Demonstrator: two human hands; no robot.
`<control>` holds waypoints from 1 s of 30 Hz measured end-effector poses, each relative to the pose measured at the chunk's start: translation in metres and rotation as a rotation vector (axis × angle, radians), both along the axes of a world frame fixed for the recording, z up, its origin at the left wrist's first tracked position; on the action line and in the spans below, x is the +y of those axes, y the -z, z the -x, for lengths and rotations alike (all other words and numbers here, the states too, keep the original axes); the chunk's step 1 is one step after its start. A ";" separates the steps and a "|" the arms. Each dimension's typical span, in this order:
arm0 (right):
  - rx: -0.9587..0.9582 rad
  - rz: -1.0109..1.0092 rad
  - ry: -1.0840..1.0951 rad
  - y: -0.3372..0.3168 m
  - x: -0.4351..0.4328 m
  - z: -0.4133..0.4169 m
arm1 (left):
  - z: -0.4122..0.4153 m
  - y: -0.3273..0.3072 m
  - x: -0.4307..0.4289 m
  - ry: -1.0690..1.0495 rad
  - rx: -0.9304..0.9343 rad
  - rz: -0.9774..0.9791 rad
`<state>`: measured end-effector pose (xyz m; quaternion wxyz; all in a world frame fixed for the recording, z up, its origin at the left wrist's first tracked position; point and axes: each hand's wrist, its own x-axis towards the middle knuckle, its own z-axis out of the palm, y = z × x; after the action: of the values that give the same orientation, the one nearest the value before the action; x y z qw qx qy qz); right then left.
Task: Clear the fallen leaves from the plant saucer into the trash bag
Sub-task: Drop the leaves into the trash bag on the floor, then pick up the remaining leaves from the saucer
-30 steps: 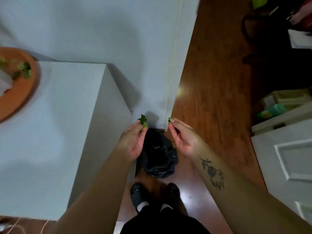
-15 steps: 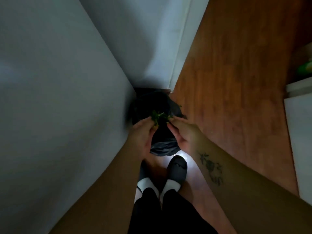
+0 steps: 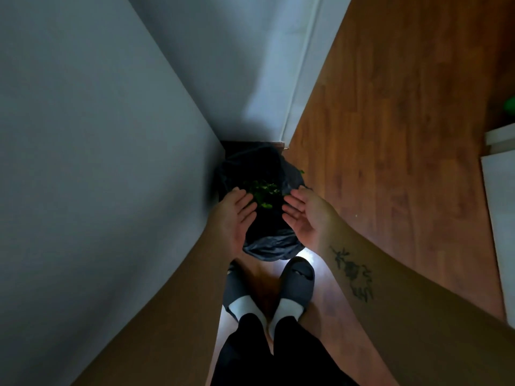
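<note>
Standing just before the trash bag (image 3: 268, 247): dark slippers (image 3: 296, 285). Left hand (image 3: 237, 218) and right hand (image 3: 306, 217) flank its mouth, palms up, fingers slack, empty. Bag: black, crumpled, mouth upward, long axis running away from the slippers. Green leaves (image 3: 263, 192): loose clump inside.

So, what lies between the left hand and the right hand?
In the head view, the dark trash bag sits between the left hand and the right hand, both open and holding nothing. Green leaves lie inside it.

No legible text or labels anywhere
</note>
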<state>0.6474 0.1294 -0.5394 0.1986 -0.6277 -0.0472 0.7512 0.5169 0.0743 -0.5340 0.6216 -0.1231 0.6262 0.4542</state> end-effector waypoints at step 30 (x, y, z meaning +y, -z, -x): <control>0.452 -0.534 0.050 -0.437 0.046 0.041 | 0.043 -0.444 0.016 -0.245 0.221 -0.689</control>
<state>0.6063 0.1750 -0.1019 0.3793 -0.3725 -0.1814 0.8273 0.4738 0.0906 -0.0902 0.4962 0.0688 0.4809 0.7196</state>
